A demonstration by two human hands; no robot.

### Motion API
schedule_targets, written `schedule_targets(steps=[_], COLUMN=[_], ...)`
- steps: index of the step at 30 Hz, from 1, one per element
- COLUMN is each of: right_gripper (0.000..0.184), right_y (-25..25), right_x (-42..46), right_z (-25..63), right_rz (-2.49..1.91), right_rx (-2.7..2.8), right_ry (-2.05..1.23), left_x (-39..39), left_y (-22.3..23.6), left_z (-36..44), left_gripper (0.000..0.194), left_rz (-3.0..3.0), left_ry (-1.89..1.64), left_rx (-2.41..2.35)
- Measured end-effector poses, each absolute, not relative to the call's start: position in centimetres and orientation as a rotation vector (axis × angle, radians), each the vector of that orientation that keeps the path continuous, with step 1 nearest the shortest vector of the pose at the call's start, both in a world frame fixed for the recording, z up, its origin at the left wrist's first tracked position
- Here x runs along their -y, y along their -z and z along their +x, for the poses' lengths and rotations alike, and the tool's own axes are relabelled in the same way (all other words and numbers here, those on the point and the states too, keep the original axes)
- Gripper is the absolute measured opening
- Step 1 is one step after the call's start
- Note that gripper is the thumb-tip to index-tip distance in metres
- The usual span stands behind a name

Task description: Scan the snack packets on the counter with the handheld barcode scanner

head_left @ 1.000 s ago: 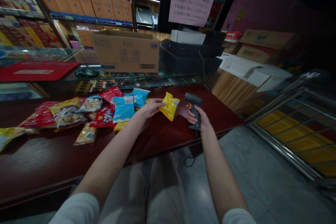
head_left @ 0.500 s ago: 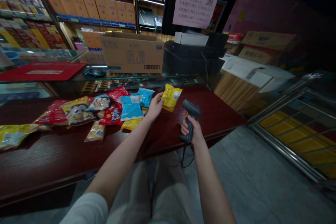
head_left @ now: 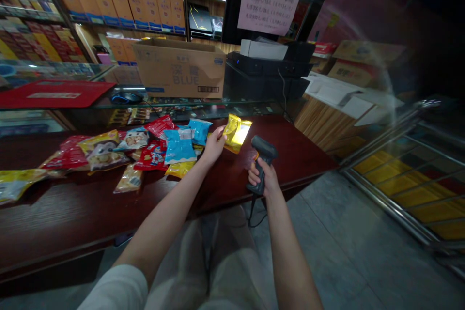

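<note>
My left hand [head_left: 215,144] is closed on the edge of a yellow snack bag [head_left: 232,138], held just above the dark red table. Bright light glares off the white label on that bag. My right hand [head_left: 264,174] is wrapped round the handle of a dark grey barcode scanner [head_left: 264,147], its head turned toward the yellow bag. A blue snack bag [head_left: 179,146] lies left of my left hand, with another blue bag [head_left: 199,131] behind it. Further left are a red bag [head_left: 150,155], a yellow bag with a cartoon face [head_left: 103,150] and several other snack packets.
A cardboard box [head_left: 178,75] stands on the glass counter behind the table [head_left: 90,213]. Left of it are a computer mouse [head_left: 127,98] and a red mat [head_left: 54,94]. A black printer-like machine [head_left: 267,65] stands right of the box. A metal rack [head_left: 399,203] is at far right.
A bright glare now covers the yellow bag's label, where its barcode showed before. The view has shifted slightly; both hands keep their holds.
</note>
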State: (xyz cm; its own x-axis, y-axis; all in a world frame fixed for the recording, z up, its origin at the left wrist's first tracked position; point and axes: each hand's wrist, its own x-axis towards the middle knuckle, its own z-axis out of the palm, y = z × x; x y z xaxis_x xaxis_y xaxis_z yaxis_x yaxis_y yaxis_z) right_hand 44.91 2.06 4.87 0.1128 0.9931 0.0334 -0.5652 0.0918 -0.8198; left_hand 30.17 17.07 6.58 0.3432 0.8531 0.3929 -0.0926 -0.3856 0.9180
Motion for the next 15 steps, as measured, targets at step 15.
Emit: schedule_targets(steps=[15], right_gripper=[0.04], right_y=[-4.5], right_x=[-2.1], right_z=[45.1], right_rz=[-0.736], right_rx=[0.661], right_ry=[-1.324], left_x=[-15.5], left_y=[-11.4], left_z=[26.9], left_gripper=[0.044], left_rz=[1.988], left_ry=[-1.392], left_rx=[-1.256])
